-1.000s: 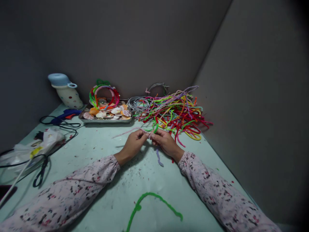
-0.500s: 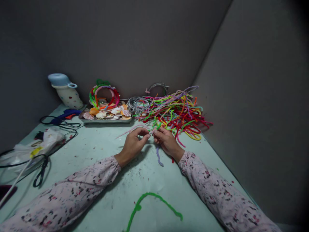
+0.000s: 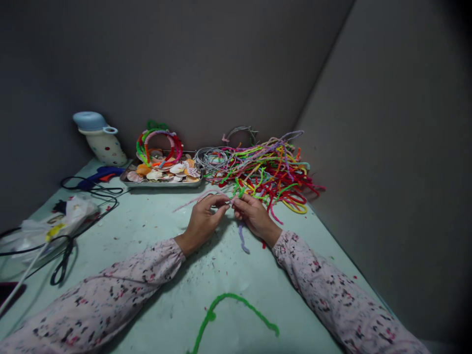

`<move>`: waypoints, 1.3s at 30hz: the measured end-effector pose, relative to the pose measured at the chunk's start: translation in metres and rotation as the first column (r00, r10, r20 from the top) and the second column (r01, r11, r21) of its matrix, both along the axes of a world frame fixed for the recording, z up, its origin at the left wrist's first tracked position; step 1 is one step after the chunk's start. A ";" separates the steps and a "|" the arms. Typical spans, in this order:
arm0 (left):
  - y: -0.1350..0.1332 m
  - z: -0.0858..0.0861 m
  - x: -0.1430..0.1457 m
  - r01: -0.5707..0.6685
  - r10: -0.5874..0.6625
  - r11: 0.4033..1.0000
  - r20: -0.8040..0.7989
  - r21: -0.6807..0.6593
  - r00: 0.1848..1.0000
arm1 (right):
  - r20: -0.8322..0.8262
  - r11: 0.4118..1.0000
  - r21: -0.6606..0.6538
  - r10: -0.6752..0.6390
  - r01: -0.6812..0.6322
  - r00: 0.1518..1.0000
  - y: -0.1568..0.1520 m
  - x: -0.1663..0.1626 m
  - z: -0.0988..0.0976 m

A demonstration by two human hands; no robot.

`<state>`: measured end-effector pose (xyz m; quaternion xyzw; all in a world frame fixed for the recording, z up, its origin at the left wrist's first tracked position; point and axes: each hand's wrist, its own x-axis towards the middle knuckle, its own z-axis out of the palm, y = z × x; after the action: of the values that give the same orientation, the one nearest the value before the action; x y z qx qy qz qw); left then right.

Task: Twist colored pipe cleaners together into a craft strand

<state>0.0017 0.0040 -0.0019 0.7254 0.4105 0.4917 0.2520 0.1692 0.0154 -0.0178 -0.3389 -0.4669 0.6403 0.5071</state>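
My left hand point(image 3: 206, 216) pinches a pale pink pipe cleaner point(image 3: 188, 202), whose free end trails out to the left behind the knuckles. Close beside it, my right hand point(image 3: 255, 216) is closed on the same pink pipe cleaner where the fingertips of both hands nearly meet. Some green fuzzy stem shows just above my right fingers. A lilac pipe cleaner point(image 3: 242, 238) hangs or lies below my right hand; its upper end is hidden. Nearer to me, a bent green pipe cleaner point(image 3: 232, 296) lies on the table.
Behind my hands lies a tangled heap of coloured pipe cleaners point(image 3: 269, 167) beside coiled grey wire point(image 3: 214, 160). A metal tray point(image 3: 162, 185) holds shells and wrapped hoops point(image 3: 178, 147). Left stand a bottle point(image 3: 105, 142), a blue-handled tool point(image 3: 99, 177), black cable point(image 3: 61, 268) and a plastic bag point(image 3: 79, 209).
The free end of the pink pipe cleaner has swung slightly to the left. Both hands have barely moved, with their fingertips shifting a little at the pink stem.
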 end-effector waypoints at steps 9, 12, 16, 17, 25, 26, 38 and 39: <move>0.001 0.000 -0.001 -0.005 0.009 0.998 -0.063 0.059 0.998 | -0.005 1.000 -0.006 0.001 -0.001 1.000 0.000 0.000 0.000; 0.002 -0.001 -0.001 -0.003 0.008 0.998 -0.071 0.070 0.997 | -0.013 1.000 -0.007 0.007 -0.008 1.000 0.001 0.000 0.000; 0.004 -0.001 0.000 0.005 0.000 0.996 -0.057 0.087 0.998 | -0.009 1.000 0.002 0.004 -0.004 1.000 0.001 0.000 -0.001; 0.004 -0.001 0.000 0.008 -0.003 0.996 -0.051 0.083 0.999 | -0.008 1.000 0.004 0.002 -0.002 1.000 0.001 0.000 -0.001; 0.003 0.001 0.000 0.021 -0.020 0.999 -0.031 0.050 0.999 | 0.000 1.000 0.010 0.006 -0.006 1.000 0.000 0.000 -0.002; 0.002 0.001 0.000 0.024 -0.022 0.998 -0.030 0.052 0.999 | 0.002 1.000 0.011 0.008 -0.008 1.000 0.000 0.000 -0.002; 0.001 0.002 0.000 -0.014 0.015 0.999 -0.032 0.046 0.999 | 0.005 1.000 0.004 -0.008 0.008 1.000 0.000 -0.001 0.001; 0.001 0.002 0.000 -0.009 0.011 0.999 -0.031 0.040 0.999 | 0.003 1.000 0.004 -0.008 0.008 1.000 0.000 -0.001 0.001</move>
<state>0.0020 0.0047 -0.0001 0.7357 0.4082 0.4897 0.2287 0.1686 0.0151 -0.0172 -0.3409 -0.4675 0.6367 0.5097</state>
